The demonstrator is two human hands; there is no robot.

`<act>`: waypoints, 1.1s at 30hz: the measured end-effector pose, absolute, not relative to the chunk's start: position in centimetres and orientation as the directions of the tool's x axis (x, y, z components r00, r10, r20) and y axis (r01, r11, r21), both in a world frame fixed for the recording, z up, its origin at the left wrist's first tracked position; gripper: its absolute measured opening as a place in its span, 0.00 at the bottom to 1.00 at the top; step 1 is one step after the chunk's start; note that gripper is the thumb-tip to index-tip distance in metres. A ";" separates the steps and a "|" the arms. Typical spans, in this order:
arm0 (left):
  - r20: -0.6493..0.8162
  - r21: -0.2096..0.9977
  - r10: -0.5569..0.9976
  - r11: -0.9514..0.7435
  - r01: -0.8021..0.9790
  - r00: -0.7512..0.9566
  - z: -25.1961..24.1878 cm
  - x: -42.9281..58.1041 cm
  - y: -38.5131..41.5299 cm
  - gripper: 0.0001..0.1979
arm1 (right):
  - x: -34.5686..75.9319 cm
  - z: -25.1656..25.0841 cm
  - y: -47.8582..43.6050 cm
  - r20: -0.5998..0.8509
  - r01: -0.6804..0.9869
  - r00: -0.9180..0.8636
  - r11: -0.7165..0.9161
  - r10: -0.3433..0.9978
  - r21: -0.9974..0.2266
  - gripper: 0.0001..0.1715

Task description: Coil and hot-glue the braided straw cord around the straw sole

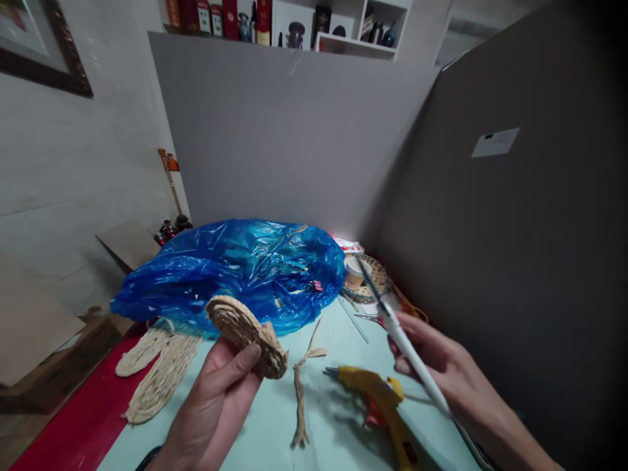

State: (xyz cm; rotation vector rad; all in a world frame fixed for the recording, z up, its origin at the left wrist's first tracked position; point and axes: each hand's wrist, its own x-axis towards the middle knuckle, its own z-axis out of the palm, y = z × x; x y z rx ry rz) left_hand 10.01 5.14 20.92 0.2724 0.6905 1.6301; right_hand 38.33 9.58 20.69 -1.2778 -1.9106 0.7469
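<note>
My left hand [223, 386] grips a flat oval coil of braided straw [240, 327], thumb on its near face and a loose straw end at its right. In my right hand [426, 353] is a slim white-handled tool [409, 353] with a dark, narrow, pointed tip, aimed up and left; its exact kind is unclear. The two hands are apart. Below my right hand lies a yellow glue gun [373, 386] with a dark nozzle. A short straw braid [299, 405] rests between the hands. Red-handled scissors [370, 318] lie partly hidden behind my right fingers.
Two woven straw soles [164, 383] lie at the left by a red surface [53, 425]. A blue plastic bag [235, 261] fills the table's back. Behind my right hand, a cup [357, 271] stands on a woven tray [377, 278]. Grey panels [294, 131] enclose the back and right.
</note>
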 end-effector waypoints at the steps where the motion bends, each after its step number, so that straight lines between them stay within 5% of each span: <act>1: -0.206 0.564 0.958 -0.049 -0.825 -0.197 20.8 9.9 5.2 0.16 | 37.4 21.0 9.2 0.227 0.497 -0.304 0.357 0.925 -0.791 0.29; 10: -0.269 0.642 0.931 -0.017 -0.766 -0.246 19.9 8.8 4.9 0.18 | 33.8 20.2 7.4 0.412 0.502 -0.580 0.707 0.702 -0.498 0.38; 19: -0.358 0.666 0.912 0.101 -0.739 -0.199 18.8 9.6 4.4 0.26 | 33.2 20.0 6.9 0.343 0.499 -0.558 0.636 0.755 -0.588 0.26; 27: -0.392 0.607 0.902 0.105 -0.788 -0.181 18.6 9.7 4.3 0.20 | 33.1 19.7 6.9 0.367 0.472 -0.561 0.651 0.742 -0.594 0.28; 33: -0.350 0.580 0.924 0.087 -0.810 -0.151 19.2 9.6 4.5 0.25 | 32.8 19.2 6.8 0.402 0.468 -0.539 0.660 0.740 -0.588 0.30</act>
